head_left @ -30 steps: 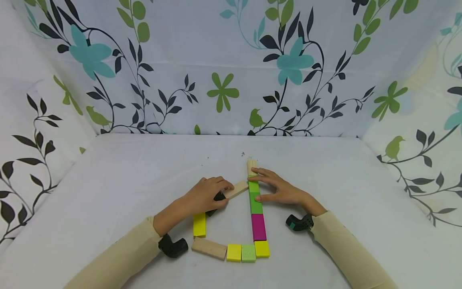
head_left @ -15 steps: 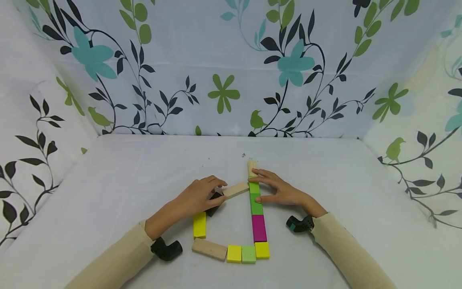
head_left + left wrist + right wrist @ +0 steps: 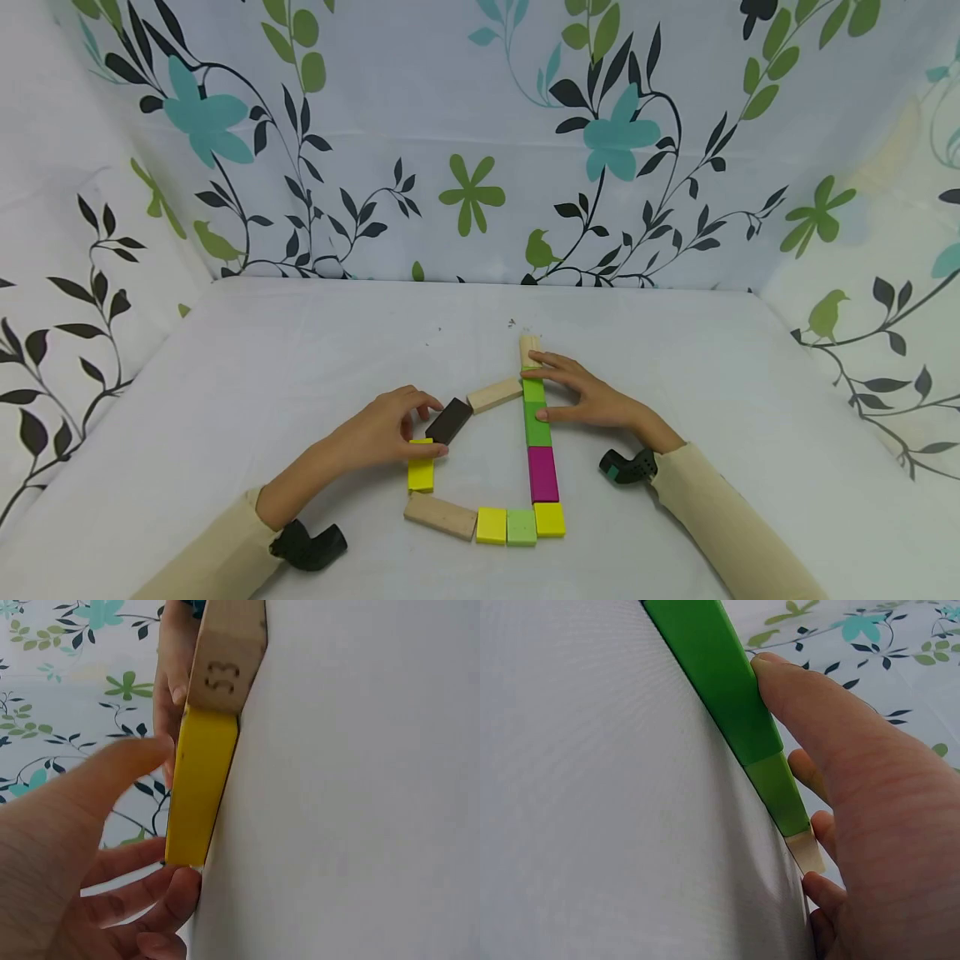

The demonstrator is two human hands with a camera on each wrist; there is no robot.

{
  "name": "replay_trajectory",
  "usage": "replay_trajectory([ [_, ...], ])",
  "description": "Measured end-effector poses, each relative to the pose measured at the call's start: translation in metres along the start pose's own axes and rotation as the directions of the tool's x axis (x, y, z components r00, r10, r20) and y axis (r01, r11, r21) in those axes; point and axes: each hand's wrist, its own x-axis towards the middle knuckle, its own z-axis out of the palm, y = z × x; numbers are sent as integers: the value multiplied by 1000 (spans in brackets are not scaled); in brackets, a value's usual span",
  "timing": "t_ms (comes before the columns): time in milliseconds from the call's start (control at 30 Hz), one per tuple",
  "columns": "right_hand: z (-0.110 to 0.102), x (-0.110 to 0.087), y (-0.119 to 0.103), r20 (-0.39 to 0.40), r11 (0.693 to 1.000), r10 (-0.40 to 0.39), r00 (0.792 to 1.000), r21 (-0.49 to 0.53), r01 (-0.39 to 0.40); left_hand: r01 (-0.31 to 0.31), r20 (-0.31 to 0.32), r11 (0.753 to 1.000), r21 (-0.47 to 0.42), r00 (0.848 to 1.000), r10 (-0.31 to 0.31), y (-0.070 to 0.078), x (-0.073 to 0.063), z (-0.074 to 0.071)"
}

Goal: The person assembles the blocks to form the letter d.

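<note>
Wooden blocks lie in a closed outline on the white table. My left hand (image 3: 386, 425) is over its left side, thumb (image 3: 142, 754) across the yellow block (image 3: 421, 477) and fingers loosely bent by that block's far end. Just beyond those fingertips lies a black block (image 3: 450, 422), slanting toward a plain wood block (image 3: 495, 395). On the right side, my right hand (image 3: 588, 394) rests on the straight row. Its thumb touches the darker green block (image 3: 727, 682); its other fingers reach over the light green block (image 3: 781, 793) and the plain end block (image 3: 529, 350).
Below the right hand the row continues with a magenta block (image 3: 543, 474) and a yellow corner block (image 3: 550, 520). A light green block (image 3: 521, 527), another yellow block (image 3: 491, 526) and a plain block (image 3: 440, 516) form the near side. Floral cloth (image 3: 420, 100) hangs behind.
My left hand has drawn back left and nearer, off the black block and over to the yellow one. The black block is now fully visible. My right hand stays on the row.
</note>
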Motion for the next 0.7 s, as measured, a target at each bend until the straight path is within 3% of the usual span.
replay_trajectory([
  [267,1,0,-1,1,1000,-7,1000,3,7,-27,-26,999,-27,999,26,1,-1,3],
  [533,-2,2,2,-19,1000,-26,999,7,26,61,-56,995,-76,996,-65,3,2,3],
  [700,-2,-1,3,-20,1000,-14,1000,5,14,49,-50,994,-103,997,-54,2,4,2],
])
